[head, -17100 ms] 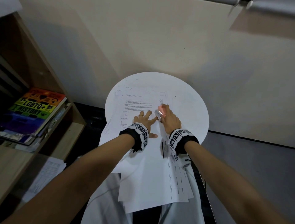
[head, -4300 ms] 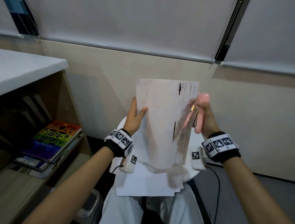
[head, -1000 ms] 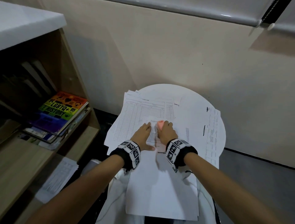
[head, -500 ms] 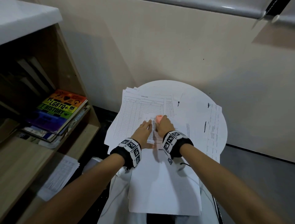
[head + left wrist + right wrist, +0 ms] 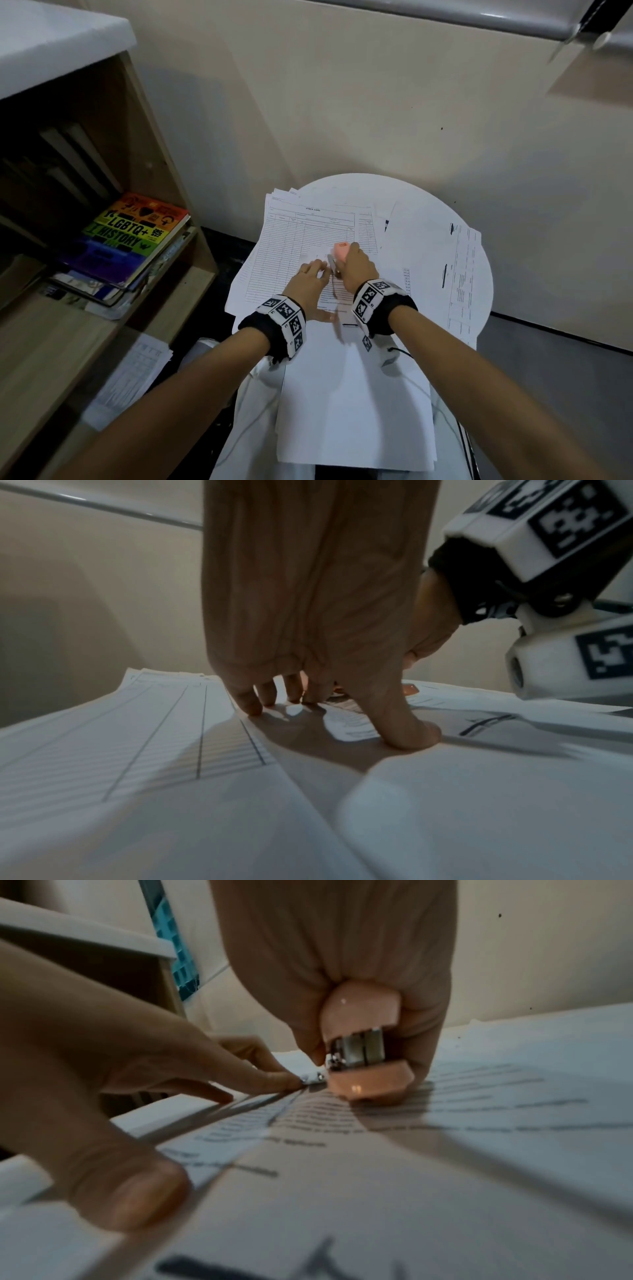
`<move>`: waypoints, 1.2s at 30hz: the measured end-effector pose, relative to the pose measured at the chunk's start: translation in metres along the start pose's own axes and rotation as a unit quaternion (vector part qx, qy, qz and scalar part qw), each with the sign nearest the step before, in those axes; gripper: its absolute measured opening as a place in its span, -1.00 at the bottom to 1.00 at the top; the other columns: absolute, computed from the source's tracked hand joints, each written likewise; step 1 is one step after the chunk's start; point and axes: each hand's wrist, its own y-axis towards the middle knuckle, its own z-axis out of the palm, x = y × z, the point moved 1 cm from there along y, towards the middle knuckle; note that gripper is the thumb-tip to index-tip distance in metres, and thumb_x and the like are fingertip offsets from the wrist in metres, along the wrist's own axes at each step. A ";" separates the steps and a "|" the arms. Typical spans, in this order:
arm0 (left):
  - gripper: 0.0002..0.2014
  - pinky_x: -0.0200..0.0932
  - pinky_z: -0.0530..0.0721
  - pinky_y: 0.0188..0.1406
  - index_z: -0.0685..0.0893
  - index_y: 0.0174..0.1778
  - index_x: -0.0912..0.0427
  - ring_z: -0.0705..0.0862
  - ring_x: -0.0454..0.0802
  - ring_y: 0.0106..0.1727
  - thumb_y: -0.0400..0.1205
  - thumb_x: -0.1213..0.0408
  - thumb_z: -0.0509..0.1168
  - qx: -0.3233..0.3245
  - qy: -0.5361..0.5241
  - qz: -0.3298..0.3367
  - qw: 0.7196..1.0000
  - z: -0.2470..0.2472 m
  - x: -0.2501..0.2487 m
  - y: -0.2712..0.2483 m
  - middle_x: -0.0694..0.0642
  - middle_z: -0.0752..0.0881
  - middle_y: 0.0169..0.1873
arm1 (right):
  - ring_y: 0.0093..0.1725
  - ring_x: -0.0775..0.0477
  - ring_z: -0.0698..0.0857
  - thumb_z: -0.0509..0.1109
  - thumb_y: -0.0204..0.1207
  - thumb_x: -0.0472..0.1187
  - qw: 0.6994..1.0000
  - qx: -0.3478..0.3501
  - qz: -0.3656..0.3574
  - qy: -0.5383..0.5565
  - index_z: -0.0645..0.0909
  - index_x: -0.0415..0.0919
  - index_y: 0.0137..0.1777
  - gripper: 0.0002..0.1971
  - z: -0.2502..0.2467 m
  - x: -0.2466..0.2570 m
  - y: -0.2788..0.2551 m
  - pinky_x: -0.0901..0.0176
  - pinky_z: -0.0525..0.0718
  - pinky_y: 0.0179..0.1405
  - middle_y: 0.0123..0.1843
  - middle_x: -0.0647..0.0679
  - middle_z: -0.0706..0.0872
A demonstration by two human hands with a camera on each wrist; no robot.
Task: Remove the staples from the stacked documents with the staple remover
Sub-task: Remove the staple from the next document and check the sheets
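A printed document (image 5: 349,383) lies on top of the paper stack on the round white table (image 5: 424,202). My left hand (image 5: 313,281) presses it flat, with straight fingers (image 5: 251,707) and thumb (image 5: 411,734) on the sheet. My right hand (image 5: 356,270) grips the pink staple remover (image 5: 340,251) upright. In the right wrist view the staple remover (image 5: 363,1053) rests its pink base on the page, metal jaws at a small metal staple (image 5: 315,1077) just beside my left index fingertip (image 5: 284,1081).
A ruled stock-card sheet (image 5: 301,233) and more papers lie beneath, and another document (image 5: 462,274) hangs over the table's right edge. A wooden shelf (image 5: 164,192) with a rainbow book (image 5: 133,233) stands to the left. A wall runs close behind the table.
The document, held up in the air several seconds ago, now lies on the table. Over the last second both hands stayed at its top edge, the remover working at the same spot.
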 end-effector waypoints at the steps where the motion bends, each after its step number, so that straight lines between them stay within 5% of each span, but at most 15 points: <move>1: 0.03 0.02 0.25 0.57 0.11 0.64 0.25 0.17 0.21 0.55 0.40 -0.21 0.44 0.004 0.007 -0.005 1.000 0.000 0.001 0.002 0.18 0.14 0.58 | 0.27 -0.36 0.58 0.16 0.68 -0.06 1.000 -0.002 -0.009 0.003 0.29 -0.35 0.41 -0.57 -0.001 -0.002 0.000 -0.11 0.53 0.13 0.39 -0.28 0.53; 4: 0.03 0.11 0.41 0.46 0.18 0.62 0.15 0.23 0.20 0.46 0.34 -0.28 0.44 0.015 0.035 -0.004 0.999 -0.003 0.004 0.007 0.15 0.20 0.53 | 0.20 -0.37 0.61 0.14 0.69 -0.05 0.999 -0.018 -0.030 0.001 0.31 -0.33 0.38 -0.59 -0.001 -0.005 -0.002 -0.08 0.52 0.02 0.34 -0.27 0.55; 10: 0.05 0.14 0.36 0.43 0.08 0.64 0.11 0.17 0.24 0.50 0.36 -0.24 0.45 0.047 0.054 -0.015 0.997 -0.007 -0.002 0.014 0.18 0.12 0.54 | 0.13 -0.34 0.64 0.18 0.67 -0.07 0.997 -0.033 -0.011 0.063 0.33 -0.31 0.36 -0.61 -0.009 -0.025 -0.007 -0.12 0.61 0.06 0.27 -0.26 0.61; 16: -0.16 0.04 0.17 0.61 0.38 0.43 0.37 0.16 0.19 0.56 0.43 -0.19 0.41 -0.042 -0.012 -0.020 0.999 -0.001 -0.028 0.025 0.21 0.20 0.52 | 0.11 -0.33 0.64 0.23 0.64 -0.02 0.994 -0.036 0.050 0.087 0.28 -0.30 0.32 -0.58 -0.028 -0.082 -0.023 -0.10 0.61 0.04 0.21 -0.31 0.61; 21: -0.09 0.06 0.18 0.63 0.23 0.58 0.25 0.07 0.13 0.65 0.43 -0.06 0.49 -0.022 -0.085 0.017 0.996 0.008 -0.047 0.039 0.15 0.14 0.63 | 0.09 -0.32 0.65 0.21 0.65 -0.12 0.996 -0.030 0.033 0.074 0.21 -0.27 0.35 -0.61 -0.024 -0.085 -0.028 -0.09 0.61 -0.02 0.20 -0.31 0.61; 36: -0.07 0.14 0.36 0.48 0.21 0.60 0.07 0.11 0.15 0.62 0.38 -0.09 0.52 -0.010 -0.036 0.009 0.999 0.006 -0.048 0.045 0.01 0.17 0.61 | 0.18 -0.35 0.62 0.14 0.69 -0.07 0.997 -0.042 0.062 0.023 0.12 -0.24 0.53 -0.50 -0.021 -0.068 -0.016 -0.07 0.50 -0.07 0.29 -0.29 0.53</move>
